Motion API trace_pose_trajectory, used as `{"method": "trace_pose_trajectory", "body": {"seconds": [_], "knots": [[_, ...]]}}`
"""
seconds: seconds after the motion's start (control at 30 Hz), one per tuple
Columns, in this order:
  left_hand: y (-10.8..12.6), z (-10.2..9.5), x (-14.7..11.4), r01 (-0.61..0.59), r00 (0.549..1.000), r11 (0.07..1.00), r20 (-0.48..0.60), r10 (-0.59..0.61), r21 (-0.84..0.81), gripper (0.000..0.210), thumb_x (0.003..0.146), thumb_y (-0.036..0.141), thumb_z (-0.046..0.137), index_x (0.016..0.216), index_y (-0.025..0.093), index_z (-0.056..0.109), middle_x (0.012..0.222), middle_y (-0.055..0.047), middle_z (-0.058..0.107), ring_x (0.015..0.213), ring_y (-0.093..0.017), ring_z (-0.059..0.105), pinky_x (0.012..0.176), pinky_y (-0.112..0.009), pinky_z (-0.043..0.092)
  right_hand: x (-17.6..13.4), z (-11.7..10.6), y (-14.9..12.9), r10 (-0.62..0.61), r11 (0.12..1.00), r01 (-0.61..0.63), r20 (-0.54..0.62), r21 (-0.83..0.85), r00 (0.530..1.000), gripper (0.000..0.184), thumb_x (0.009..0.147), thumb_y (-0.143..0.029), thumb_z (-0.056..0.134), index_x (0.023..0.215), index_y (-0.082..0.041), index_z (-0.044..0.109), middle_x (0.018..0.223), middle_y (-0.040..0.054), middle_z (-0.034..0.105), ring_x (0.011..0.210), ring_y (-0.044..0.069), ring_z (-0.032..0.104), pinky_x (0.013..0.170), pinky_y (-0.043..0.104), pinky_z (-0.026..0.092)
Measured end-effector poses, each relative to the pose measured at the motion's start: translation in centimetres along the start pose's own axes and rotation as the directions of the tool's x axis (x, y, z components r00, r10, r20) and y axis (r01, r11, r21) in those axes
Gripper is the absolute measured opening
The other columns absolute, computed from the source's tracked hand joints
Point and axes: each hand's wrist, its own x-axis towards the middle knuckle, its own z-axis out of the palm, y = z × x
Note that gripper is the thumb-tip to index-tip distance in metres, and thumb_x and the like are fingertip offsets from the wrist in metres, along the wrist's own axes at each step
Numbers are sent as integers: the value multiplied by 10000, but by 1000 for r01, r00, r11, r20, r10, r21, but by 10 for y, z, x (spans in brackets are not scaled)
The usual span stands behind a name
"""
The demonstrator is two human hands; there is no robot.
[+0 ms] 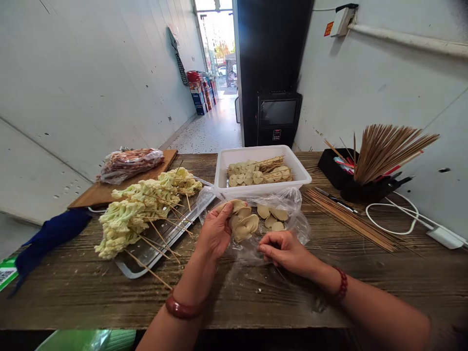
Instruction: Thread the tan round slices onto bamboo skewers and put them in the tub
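Grasps one cluster of overlapping round tan slices [245,226] in the left hand [217,234], thumb on top, just above one clear plastic bag [300,207] on the wooden surface [84,297]. Curls the fingers of the right hand [285,251] together, just beside the cluster; cannot tell of anything pinched there. Wears one reddish bangle [185,308] on the left wrist and one beaded bracelet [342,283] on the right.

Shows about four loose slices [280,214] on the bag, near the right hand. Beyond, holds many skewered slices [246,176] in one white plastic tub [263,187], too overlapped to count. To the left, has one metal tray [133,274] under a heap of cauliflower florets [135,207], with at least six sticks jutting out, and behind it one cutting board [82,196] under one bagged lump of meat [129,165]. To the right, includes one upright skewer bunch [387,153] at one black holder [331,170], one flat skewer bundle [351,219], one pen [343,202] and one white cable [413,225].
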Motion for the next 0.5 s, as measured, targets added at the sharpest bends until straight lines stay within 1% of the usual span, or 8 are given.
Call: {"method": "trace_pose_trajectory", "body": {"seconds": [0.17,0.3,0.5], "knots": [[-3,0,1,-15,1000,1000,7,15,-3,314,656,312,838,875,104,752,774,-85,753,715,-213,706,676,-313,586,-1,0,-2,-1,1000,1,-10,-14,1000,193,825,-297,599,716,-141,631,574,-8,607,402,63,461,400,178,335],[-6,0,1,1,1000,1000,9,-1,3,305,665,322,832,858,100,749,750,-82,747,665,-200,697,645,-307,585,-2,0,-2,7,1000,-8,-14,-6,1000,195,828,-297,597,716,-139,626,579,-6,611,398,62,463,400,177,340],[-8,1,0,13,1000,1000,14,-13,-8,267,707,309,804,858,100,736,755,-84,745,697,-209,704,687,-328,589,-1,0,-5,-2,1000,2,-25,-20,1000,195,825,-288,601,704,-138,632,577,-2,610,411,65,461,405,180,343]]}}
